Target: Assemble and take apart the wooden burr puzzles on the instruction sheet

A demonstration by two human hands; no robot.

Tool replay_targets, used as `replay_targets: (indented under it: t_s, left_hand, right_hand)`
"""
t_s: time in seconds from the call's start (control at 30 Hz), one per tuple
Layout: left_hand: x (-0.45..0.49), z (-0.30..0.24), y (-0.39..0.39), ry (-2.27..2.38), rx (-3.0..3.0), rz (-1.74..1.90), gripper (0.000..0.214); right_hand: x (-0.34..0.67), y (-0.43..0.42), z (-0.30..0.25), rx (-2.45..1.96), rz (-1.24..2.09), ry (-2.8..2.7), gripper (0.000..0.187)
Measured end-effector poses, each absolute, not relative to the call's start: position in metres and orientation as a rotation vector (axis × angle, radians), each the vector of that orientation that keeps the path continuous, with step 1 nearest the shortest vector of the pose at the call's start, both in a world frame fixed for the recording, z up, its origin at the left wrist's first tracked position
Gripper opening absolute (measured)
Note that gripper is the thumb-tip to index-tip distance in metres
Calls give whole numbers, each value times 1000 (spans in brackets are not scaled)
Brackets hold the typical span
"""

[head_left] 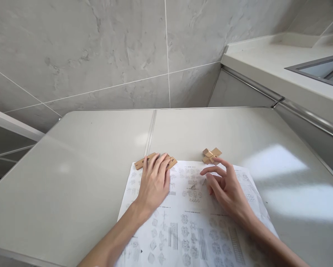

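Note:
My left hand point(154, 181) lies over light wooden puzzle pieces point(139, 164) at the top left edge of a printed sheet. Dark numbers are marked on the pieces, and the fingers cover their middle. Those fingers are slightly apart and rest on the wood. To the right, a cross-shaped wooden puzzle assembly point(210, 154) stands on the table just beyond the paper. My right hand point(224, 183) hovers near it, fingers bent and apart, with the index fingertip at its lower right edge. Whether that fingertip touches the wood, I cannot tell. Nothing shows between the right fingers.
The paper sheet point(180, 207), printed with diagrams of puzzle shapes, lies under both hands. It rests on a white folding table point(99, 141) with a seam left of centre. Grey tiled wall point(113, 44) rises behind. A white counter point(269, 59) runs along the right.

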State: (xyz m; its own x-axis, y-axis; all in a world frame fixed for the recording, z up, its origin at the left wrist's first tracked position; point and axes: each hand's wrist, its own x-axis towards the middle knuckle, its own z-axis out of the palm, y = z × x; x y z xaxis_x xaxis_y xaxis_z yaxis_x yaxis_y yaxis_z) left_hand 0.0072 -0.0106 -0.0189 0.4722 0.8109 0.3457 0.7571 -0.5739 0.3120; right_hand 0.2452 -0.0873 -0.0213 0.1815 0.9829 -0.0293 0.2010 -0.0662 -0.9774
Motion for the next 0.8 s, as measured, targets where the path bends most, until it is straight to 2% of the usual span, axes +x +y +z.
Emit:
replay_targets:
  t_s: [0.2, 0.8]
  left_hand:
    - [3, -21, -7, 1434, 2585, 707, 39]
    - [4, -16, -8, 1307, 2601, 745, 41]
  right_hand:
    - [247, -83, -17, -1467, 1060, -1053, 57]
    - [253, -81, -7, -1552, 1165, -1083, 39]
